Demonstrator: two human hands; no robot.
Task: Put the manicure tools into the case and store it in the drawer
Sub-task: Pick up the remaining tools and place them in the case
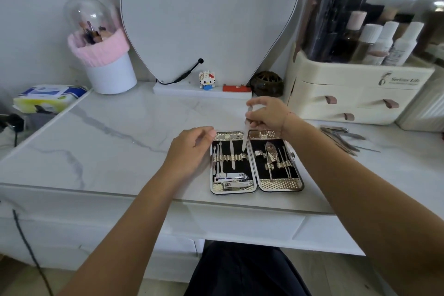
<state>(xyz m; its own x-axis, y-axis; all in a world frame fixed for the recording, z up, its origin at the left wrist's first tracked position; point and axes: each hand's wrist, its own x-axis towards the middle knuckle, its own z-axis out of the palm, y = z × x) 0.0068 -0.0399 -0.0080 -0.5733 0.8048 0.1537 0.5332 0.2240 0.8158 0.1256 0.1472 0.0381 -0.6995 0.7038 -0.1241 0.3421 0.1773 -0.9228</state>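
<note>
An open manicure case (278,185) with a black lining lies flat near the front edge of the marble table, several metal tools strapped inside both halves. My right hand (268,115) hovers over the case's far edge and pinches a long slim metal tool (245,137), its tip pointing down at the left half's strap. At the case's left edge my left hand (192,149) rests with fingers loosely curled, holding nothing. Several loose metal tools (341,137) lie on the table to the right of the case.
A cream cosmetic organiser (355,94) with small drawers stands at the back right. A large mirror (209,14), a small toy figure (207,80), a red box (236,88) and a dark round holder (266,83) line the back. A brush pot (108,65) and tissue pack (48,97) sit left.
</note>
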